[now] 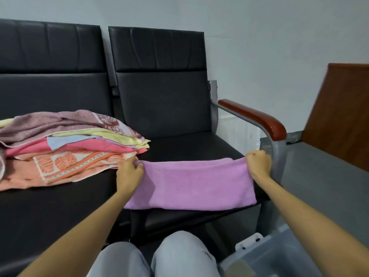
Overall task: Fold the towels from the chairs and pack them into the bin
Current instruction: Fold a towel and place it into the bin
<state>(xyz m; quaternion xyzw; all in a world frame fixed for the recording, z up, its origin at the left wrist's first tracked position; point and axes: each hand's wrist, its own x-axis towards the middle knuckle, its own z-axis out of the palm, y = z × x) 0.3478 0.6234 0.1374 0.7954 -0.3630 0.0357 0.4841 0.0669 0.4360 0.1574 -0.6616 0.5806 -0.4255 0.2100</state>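
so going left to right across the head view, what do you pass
loose pile of multicoloured towels → left hand → flat lilac terry towel → right hand → brown wooden panel

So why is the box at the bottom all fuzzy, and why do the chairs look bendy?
Head view: the bin sits at the frame's corner, close to the lens, so it blurs; the wide-angle lens bows the chair backs near the edges; the purple towel in the middle is sharp, under soft, even light.
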